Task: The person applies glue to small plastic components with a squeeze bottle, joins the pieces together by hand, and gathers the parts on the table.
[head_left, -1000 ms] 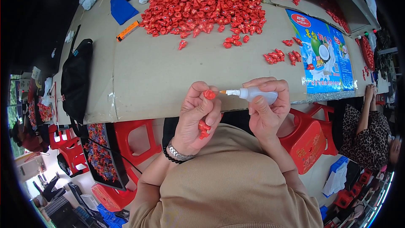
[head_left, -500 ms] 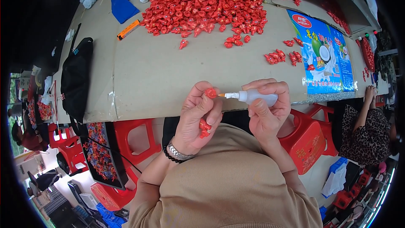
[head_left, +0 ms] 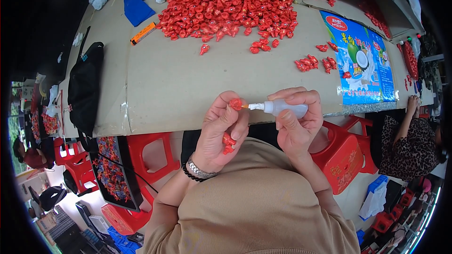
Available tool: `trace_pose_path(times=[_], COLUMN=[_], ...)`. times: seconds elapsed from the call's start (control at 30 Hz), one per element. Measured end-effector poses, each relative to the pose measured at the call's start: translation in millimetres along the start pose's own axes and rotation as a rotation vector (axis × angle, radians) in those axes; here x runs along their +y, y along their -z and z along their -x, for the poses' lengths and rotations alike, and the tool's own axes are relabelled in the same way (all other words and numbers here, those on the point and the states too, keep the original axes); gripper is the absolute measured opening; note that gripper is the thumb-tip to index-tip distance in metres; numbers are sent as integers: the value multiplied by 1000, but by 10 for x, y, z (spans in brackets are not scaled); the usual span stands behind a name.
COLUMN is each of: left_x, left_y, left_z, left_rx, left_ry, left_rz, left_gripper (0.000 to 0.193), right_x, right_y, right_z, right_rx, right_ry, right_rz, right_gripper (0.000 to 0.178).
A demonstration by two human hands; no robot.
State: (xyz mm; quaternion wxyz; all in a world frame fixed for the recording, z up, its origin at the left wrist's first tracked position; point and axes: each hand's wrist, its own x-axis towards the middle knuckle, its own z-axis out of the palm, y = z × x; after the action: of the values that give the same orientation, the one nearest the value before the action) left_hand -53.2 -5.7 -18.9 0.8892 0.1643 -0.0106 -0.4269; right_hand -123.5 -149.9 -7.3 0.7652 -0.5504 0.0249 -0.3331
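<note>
Nearest the camera, a tan shirt [head_left: 259,202] is filling the lower middle of my view. To its left I am seeing a dark tray [head_left: 133,183] holding red and blue bits, lying beside a red stool [head_left: 173,157]; to its right a patterned stool [head_left: 346,169] is standing close to the counter [head_left: 179,84].

Just past the shirt, a metal watch [head_left: 200,171] is circling the left wrist. I am seeing the left hand [head_left: 220,131] clamping a red piece [head_left: 236,103] between thumb and forefinger, while a second piece [head_left: 228,143] is resting lower, in the curled fingers. The grip is covering part of the red piece, blocking my look at its full shape. The right hand [head_left: 297,131] is closing around a translucent bottle [head_left: 292,108], whose thin orange tip [head_left: 246,106] is pointing left at the red piece, apparently touching it. So the red piece is sitting at the left hand's fingertips, between that hand and the bottle.

Beyond, a black bag [head_left: 86,89] is lying at the counter's left edge, and loose red pieces [head_left: 306,63] are lying beside a blue sheet [head_left: 369,82]. Farther off, a large pile [head_left: 228,7] of red pieces is spreading, with an orange box [head_left: 142,33] and a blue cloth [head_left: 137,9] lying left of it.
</note>
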Motion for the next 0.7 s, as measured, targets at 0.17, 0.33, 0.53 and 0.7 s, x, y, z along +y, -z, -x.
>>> trace_pose_path(times=[0.17, 0.33, 0.53, 0.7], left_x=[7, 18, 41, 69], left_y=[2, 10, -13, 19], left_z=[-2, -5, 20, 40], left_rx=[1, 7, 58, 67], left_ry=[10, 8, 10, 11], left_rz=[-10, -14, -5, -17], left_gripper=[22, 23, 22, 23], right_x=[8, -6, 25, -3], right_y=[4, 53, 209, 245], right_z=[-10, -85, -308, -584], right_rx=[4, 98, 184, 175], right_ry=[-8, -58, -214, -384], right_rz=[10, -121, -266, -252], right_gripper=[22, 24, 35, 41])
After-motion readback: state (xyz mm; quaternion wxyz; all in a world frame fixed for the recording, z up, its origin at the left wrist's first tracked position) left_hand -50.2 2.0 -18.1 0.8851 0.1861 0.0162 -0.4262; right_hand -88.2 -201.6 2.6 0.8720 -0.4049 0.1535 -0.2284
